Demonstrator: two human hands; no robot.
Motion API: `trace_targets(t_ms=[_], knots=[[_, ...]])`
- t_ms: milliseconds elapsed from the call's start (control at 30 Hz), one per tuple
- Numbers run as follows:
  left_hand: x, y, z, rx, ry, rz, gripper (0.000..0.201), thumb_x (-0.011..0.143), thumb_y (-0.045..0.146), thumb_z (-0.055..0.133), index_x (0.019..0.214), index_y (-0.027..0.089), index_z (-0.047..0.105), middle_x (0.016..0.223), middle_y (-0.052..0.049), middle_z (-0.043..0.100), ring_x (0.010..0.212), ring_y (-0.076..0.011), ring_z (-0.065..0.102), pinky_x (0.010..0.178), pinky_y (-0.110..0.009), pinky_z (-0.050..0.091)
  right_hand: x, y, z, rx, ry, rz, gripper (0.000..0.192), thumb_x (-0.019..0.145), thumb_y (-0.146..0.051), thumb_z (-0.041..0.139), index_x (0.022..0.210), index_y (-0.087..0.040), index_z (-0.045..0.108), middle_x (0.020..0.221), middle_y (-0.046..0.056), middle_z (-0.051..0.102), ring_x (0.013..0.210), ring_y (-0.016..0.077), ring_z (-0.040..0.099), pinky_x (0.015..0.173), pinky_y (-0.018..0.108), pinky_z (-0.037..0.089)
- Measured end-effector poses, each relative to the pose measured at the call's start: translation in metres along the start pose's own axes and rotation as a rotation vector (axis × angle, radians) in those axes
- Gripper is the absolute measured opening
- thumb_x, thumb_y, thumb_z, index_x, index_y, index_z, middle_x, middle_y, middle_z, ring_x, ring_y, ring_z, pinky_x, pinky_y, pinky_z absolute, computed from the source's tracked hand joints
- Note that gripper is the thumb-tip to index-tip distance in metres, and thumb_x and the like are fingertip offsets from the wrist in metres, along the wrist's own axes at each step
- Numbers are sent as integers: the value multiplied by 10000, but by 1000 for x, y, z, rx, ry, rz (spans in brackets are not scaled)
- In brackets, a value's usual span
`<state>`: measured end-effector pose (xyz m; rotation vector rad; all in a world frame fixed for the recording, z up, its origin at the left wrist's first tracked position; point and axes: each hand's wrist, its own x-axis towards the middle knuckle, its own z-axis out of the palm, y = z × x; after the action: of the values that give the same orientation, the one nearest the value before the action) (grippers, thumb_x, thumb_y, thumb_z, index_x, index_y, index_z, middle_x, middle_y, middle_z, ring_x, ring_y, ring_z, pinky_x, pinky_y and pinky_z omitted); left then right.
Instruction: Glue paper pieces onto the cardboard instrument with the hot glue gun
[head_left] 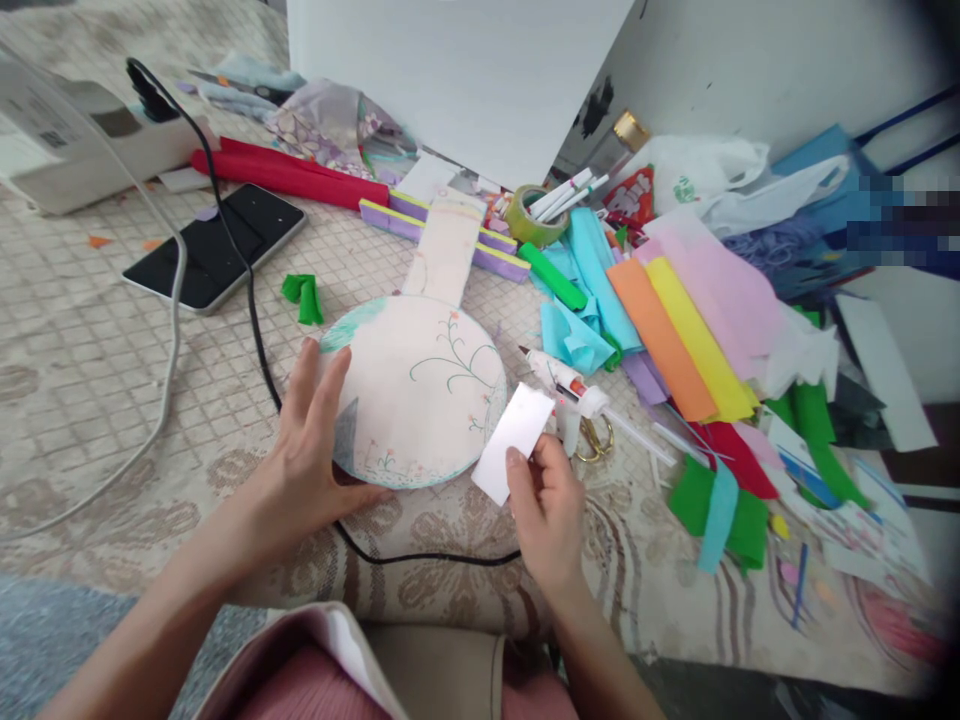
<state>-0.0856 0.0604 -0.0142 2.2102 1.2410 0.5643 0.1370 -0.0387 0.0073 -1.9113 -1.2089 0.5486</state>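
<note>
A round white board (pixel 409 400) with drawn flowers and a green patch lies in front of me, with a paper strip (pixel 446 245) reaching away from its far edge. My left hand (pixel 315 440) rests at the board's left rim, fingers spread. Between the thumb and fingers of my right hand (pixel 544 490) is a small white paper rectangle (pixel 514 440), held by the board's right edge. Just beyond it lie a hot glue gun (pixel 559 375) with a glue stick in its back and gold-handled scissors (pixel 596 440), partly hidden.
A tablet (pixel 217 245) and cables (pixel 251 320) lie left. Behind the board are a red roll (pixel 300 178), purple-yellow strips (pixel 390 222) and green tape (pixel 536 215). Coloured crepe paper (pixel 664 340) covers the right side. A white panel (pixel 457 80) stands at the back.
</note>
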Motion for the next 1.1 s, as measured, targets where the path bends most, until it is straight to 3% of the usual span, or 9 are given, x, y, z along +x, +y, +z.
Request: trace_targets(t_ms=[133,333,600,700,900,1100], knots=[[0,3,-1,34,-8,-30,1235,576,287,809,1483,217,-25,1552,-181,-87,1425,-362,-19,1088,-573,204,-12,1,6,95,-45,71,167,906,-311,489,777,-211,452,574,-57,455,471,95,431,432,213,337],[0,3,-1,29,2,-28,1283,536,277,835,1482,213,-31,1551,-189,-76,1424,-365,-6,1098,-553,208,-18,3,-8,131,81,88,127,908,-323,489,862,-205,499,618,-41,513,481,101,451,432,213,373],[0,2,-1,6,-12,-50,1290,540,295,835,1480,243,-47,1554,-174,-105,1421,-373,-19,1081,-585,216,-18,11,-33,-15,-73,38,122,920,-293,463,961,-198,527,634,-30,546,557,129,512,506,231,402],[-3,4,-3,9,36,-35,1304,518,323,843,1483,247,-30,1558,-168,-91,1418,-388,-14,1076,-608,209,-16,14,-39,-73,-113,10,138,924,-291,458,993,-195,530,637,-27,554,543,129,507,522,236,408],[-11,33,3,72,195,74,1221,585,337,815,1490,257,0,1569,-119,-67,1422,-378,-29,1120,-599,109,-12,14,-47,-192,-158,-90,142,942,-280,412,996,-212,525,694,-14,563,609,139,549,526,225,410],[-10,65,23,73,205,135,1034,731,288,693,1482,346,-16,1575,-30,-63,1421,-376,-26,1106,-644,126,-16,17,-50,-280,-223,-182,131,931,-269,429,877,-207,531,639,-29,542,551,127,530,501,220,384]])
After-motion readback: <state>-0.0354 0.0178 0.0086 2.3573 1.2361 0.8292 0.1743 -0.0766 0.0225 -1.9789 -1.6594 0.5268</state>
